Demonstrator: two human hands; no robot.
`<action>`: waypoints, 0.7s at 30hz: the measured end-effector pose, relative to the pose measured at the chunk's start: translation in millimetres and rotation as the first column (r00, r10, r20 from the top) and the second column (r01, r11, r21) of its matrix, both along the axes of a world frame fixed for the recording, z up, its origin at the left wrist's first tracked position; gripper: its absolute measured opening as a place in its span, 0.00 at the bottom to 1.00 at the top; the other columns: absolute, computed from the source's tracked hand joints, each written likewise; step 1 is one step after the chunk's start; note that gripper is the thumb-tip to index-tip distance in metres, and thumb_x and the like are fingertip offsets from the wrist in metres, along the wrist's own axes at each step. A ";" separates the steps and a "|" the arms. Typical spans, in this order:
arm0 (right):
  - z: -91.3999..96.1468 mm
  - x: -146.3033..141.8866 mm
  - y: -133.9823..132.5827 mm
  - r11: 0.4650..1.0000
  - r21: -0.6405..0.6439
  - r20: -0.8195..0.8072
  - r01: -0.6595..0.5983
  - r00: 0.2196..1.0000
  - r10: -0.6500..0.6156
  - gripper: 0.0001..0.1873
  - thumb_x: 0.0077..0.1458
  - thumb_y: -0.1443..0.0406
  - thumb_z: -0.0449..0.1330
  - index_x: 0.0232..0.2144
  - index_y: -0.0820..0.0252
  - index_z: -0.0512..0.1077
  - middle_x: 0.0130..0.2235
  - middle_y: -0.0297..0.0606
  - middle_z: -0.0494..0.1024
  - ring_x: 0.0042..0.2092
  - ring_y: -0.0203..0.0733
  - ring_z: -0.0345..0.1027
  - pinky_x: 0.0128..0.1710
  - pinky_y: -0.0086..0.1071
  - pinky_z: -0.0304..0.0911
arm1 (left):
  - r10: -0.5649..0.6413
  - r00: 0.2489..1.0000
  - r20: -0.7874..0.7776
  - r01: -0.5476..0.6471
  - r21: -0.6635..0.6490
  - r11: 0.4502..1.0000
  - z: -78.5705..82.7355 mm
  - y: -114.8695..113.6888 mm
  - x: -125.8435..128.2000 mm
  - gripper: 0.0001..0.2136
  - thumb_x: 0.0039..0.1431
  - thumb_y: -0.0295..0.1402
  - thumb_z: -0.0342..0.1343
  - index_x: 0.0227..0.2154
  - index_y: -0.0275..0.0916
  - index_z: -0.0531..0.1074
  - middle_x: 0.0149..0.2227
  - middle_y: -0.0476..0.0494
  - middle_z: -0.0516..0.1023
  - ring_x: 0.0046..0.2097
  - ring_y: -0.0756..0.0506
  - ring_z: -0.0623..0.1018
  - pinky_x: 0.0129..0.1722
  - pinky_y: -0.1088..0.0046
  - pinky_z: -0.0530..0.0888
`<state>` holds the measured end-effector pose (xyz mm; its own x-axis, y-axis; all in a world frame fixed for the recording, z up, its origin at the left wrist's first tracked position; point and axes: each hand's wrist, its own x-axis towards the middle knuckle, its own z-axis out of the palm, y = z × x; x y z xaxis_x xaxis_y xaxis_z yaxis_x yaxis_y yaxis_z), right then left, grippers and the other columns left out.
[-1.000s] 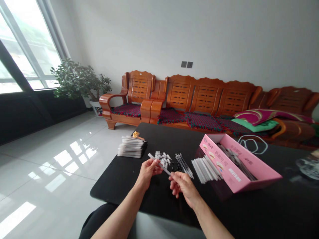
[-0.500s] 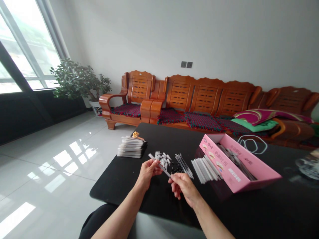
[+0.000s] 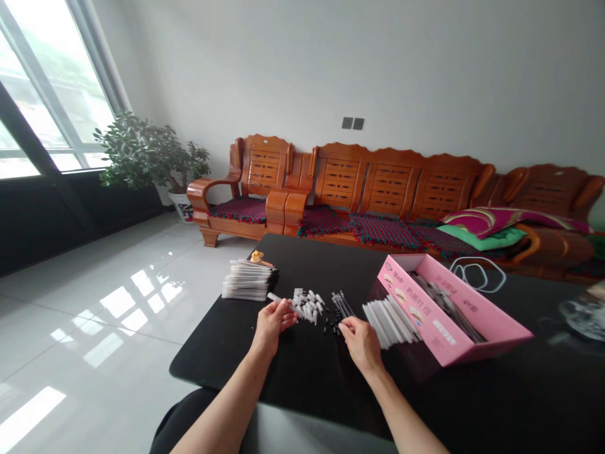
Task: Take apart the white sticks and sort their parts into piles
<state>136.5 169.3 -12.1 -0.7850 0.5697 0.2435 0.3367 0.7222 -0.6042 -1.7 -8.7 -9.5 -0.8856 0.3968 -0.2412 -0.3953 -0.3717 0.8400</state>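
One pale tube (image 3: pixel 274 297) is a little below the centre of the frame, in the left hand (image 3: pixel 273 325), which pinches it between thumb and fingers. It lies tilted, its upper end pointing to the left, its lower end reaching over the white caps (image 3: pixel 309 309). It should be light and rather stiff, probably of smooth plastic, so it may slip or roll if the fingers are loose. A thin wall could bend or crack under hard pressure; a gentle hold near the middle, both ends free, seems the best.

The right hand (image 3: pixel 362 343) is to the right of it, with thumb and forefinger brought close together, just beside some black plugs (image 3: pixel 331 325) and the lower ends of the refills (image 3: pixel 341 304). Whether it pinches something small, one cannot tell.

Further right, a row of white sticks (image 3: pixel 387 321) lies beside the pink box (image 3: pixel 433 340), in which more long, dark things are seen. To the left of the caps is a stack (image 3: pixel 248 280) of white pieces, with a yellow figure (image 3: pixel 256 256) behind it. All these are on the black table (image 3: pixel 212 347). Beyond, a wooden sofa (image 3: pixel 387 180) crosses the frame, and a plant (image 3: pixel 146 151) stands at the upper left.
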 end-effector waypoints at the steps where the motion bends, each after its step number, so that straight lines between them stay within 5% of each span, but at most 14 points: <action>1: -1.6 -2.5 -3.4 0.999 0.041 0.016 0.003 1.000 -0.003 0.12 0.54 0.60 0.53 0.29 0.56 0.75 0.29 0.39 0.79 0.30 0.42 0.72 0.29 0.31 0.58 | -0.017 1.000 -0.003 0.017 -0.006 1.000 -0.2 1.0 1.9 0.10 0.53 0.34 0.62 0.30 0.29 0.73 0.25 0.40 0.78 0.25 0.49 0.79 0.27 0.77 0.77; 10: -1.6 -13.9 -16.1 0.987 0.161 0.070 -0.025 0.997 0.014 0.16 0.59 0.60 0.50 0.42 0.54 0.75 0.34 0.41 0.81 0.37 0.44 0.74 0.35 0.31 0.59 | -0.075 0.996 -0.039 0.074 -0.032 0.997 -4.6 5.3 7.0 0.13 0.50 0.37 0.64 0.31 0.30 0.73 0.25 0.40 0.78 0.26 0.48 0.79 0.27 0.76 0.77; 16: 9.8 -7.1 -34.6 0.968 -0.002 -0.038 -0.250 0.968 0.249 0.17 0.60 0.57 0.49 0.33 0.55 0.76 0.28 0.38 0.79 0.30 0.42 0.71 0.29 0.29 0.56 | -0.094 0.994 -0.059 0.091 -0.039 0.995 -8.0 7.6 8.5 0.13 0.51 0.37 0.63 0.31 0.30 0.73 0.27 0.39 0.79 0.26 0.49 0.79 0.27 0.76 0.77; 21: 13.1 -1.4 -36.6 0.964 -0.018 -0.036 -0.265 0.964 0.265 0.13 0.57 0.59 0.53 0.26 0.55 0.74 0.22 0.34 0.74 0.24 0.38 0.66 0.26 0.29 0.53 | -0.081 0.995 -0.063 0.079 -0.043 0.996 -4.3 4.7 5.8 0.13 0.49 0.37 0.64 0.31 0.30 0.73 0.26 0.39 0.79 0.25 0.49 0.79 0.27 0.76 0.77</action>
